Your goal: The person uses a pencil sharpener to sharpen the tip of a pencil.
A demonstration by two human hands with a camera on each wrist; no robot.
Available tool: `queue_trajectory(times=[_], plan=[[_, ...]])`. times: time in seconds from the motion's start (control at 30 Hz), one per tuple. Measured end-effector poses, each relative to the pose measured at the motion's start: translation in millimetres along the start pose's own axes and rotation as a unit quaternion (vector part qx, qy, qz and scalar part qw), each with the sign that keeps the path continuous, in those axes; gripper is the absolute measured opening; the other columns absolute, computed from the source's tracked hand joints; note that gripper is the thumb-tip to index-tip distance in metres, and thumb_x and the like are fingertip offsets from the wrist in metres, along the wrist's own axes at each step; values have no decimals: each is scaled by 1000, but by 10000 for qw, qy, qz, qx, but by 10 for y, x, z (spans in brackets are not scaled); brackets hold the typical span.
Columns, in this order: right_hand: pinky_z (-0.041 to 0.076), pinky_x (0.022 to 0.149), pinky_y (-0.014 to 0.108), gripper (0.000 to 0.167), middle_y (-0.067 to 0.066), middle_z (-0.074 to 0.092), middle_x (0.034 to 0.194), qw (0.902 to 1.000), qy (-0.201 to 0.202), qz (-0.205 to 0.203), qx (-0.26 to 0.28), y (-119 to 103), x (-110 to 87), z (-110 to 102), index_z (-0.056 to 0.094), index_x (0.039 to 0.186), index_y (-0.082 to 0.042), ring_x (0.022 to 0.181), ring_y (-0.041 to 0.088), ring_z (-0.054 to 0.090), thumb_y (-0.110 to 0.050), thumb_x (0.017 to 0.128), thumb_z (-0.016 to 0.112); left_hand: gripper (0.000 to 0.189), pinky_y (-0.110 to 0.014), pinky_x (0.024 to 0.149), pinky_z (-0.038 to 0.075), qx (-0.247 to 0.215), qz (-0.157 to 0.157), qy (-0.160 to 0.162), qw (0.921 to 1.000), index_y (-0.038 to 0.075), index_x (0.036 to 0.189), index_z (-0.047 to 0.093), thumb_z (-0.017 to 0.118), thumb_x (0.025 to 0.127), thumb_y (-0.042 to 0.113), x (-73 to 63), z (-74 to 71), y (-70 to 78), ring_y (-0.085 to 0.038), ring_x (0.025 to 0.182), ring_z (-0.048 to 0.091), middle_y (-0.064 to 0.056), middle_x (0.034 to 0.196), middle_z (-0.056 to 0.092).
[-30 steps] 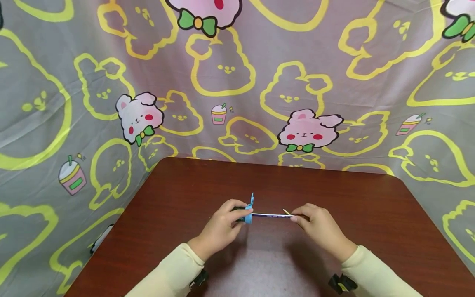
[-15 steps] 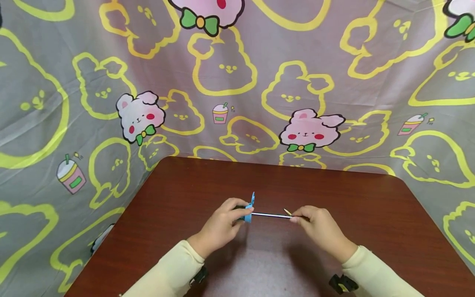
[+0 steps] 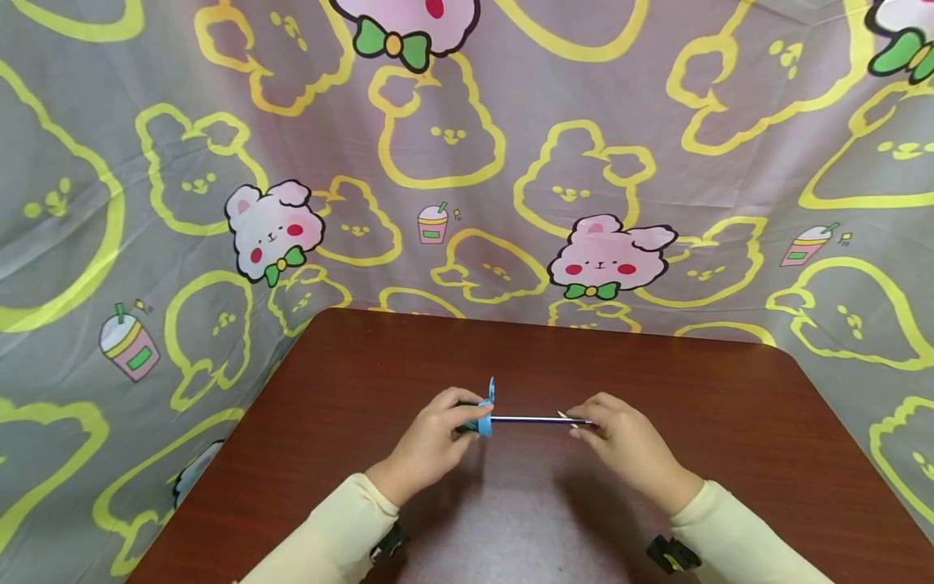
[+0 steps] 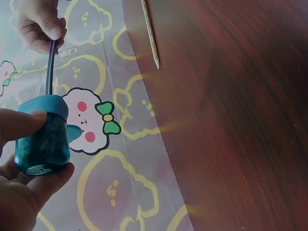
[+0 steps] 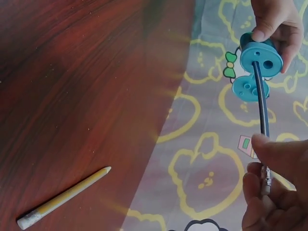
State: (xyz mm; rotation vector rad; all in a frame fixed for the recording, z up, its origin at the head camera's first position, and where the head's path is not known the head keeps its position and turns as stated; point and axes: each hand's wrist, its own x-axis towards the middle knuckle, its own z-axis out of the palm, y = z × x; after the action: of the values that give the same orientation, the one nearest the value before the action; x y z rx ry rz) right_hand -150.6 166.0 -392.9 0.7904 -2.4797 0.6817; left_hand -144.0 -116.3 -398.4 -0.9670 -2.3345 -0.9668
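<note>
In the head view my left hand [image 3: 426,442] grips a blue pencil sharpener [image 3: 485,422] with a see-through teal container [image 4: 43,142]. Its round hinged cover [image 5: 250,89] hangs open, and the top shows holes of different sizes. A dark pencil [image 3: 533,419] runs level from one hole across to my right hand [image 3: 627,442]. The right thumb and fingers pinch this pencil near its metal-banded end [image 5: 266,178]. Its tip is hidden inside the sharpener. A yellow pencil [image 5: 65,196] lies apart on the tabletop, mostly hidden behind the right hand in the head view.
The brown wooden table [image 3: 365,365] has rounded far corners. A grey curtain [image 3: 481,162] printed with yellow outlines and rabbit faces hangs behind it and along the sides. Dark wrist devices [image 3: 673,555] sit below both sleeves.
My right hand has risen slightly and its grip has shifted, so more of the dark pencil's end shows. The left hand and sharpener have drifted slightly left. The pencil stays in the hole.
</note>
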Motion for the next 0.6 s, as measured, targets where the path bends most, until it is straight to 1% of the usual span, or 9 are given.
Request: queue_trajectory(times=[0.13, 0.2, 0.27, 0.33, 0.4, 0.5, 0.6], plan=[[51, 63, 26, 27, -10, 63, 84, 9985, 333, -413, -167, 29, -3, 14, 71, 86, -13, 75, 6, 59, 1, 67, 84, 44, -18, 63, 50, -252, -351, -148, 9990, 4, 116, 70, 76, 74, -9, 1, -9, -1, -15, 86, 60, -8, 111, 61], [51, 62, 26, 28, -10, 63, 82, 9960, 527, -665, -291, 42, -8, 19, 70, 83, -14, 75, 7, 59, 1, 65, 84, 43, -19, 64, 50, -333, -458, -209, 9982, 3, 116, 70, 76, 75, -9, 1, -13, 5, -16, 86, 60, -8, 111, 61], [50, 61, 26, 27, -9, 63, 79, 9924, 707, -922, -399, 51, -11, 18, 71, 81, -13, 73, 8, 59, 1, 63, 85, 43, -18, 64, 49, -346, -498, -250, 9978, 3, 117, 70, 76, 76, -8, 1, -17, 10, -16, 85, 60, -7, 111, 61], [49, 60, 26, 26, -9, 63, 77, 9897, 780, -1103, -478, 53, -12, 9, 72, 81, -12, 71, 9, 58, 0, 62, 85, 43, -17, 64, 49, -301, -420, -244, 9984, 3, 116, 70, 76, 75, -8, 1, -22, 13, -17, 87, 60, -7, 110, 61], [49, 58, 26, 25, -9, 63, 75, 9897, 720, -1135, -493, 48, -13, -5, 73, 80, -12, 69, 8, 57, 0, 62, 85, 42, -17, 67, 50, -145, -225, -198, 9994, 3, 115, 71, 77, 75, -8, 5, -22, 10, -18, 91, 60, -7, 110, 61], [49, 58, 25, 22, -10, 62, 73, 9942, 381, -904, -437, 25, -21, -24, 73, 80, -12, 67, 6, 56, -1, 65, 85, 41, -15, 69, 49, 126, 139, -112, 9998, 4, 112, 72, 77, 74, -9, 6, -8, -8, -19, 95, 59, -8, 109, 62], [50, 60, 26, 20, -12, 62, 73, 9964, 138, -702, -446, 14, -23, -28, 72, 80, -14, 68, 6, 57, -2, 69, 83, 40, -14, 69, 48, 289, 333, -32, 9990, 4, 110, 73, 77, 73, -10, 4, 4, -17, -21, 98, 58, -8, 108, 62]])
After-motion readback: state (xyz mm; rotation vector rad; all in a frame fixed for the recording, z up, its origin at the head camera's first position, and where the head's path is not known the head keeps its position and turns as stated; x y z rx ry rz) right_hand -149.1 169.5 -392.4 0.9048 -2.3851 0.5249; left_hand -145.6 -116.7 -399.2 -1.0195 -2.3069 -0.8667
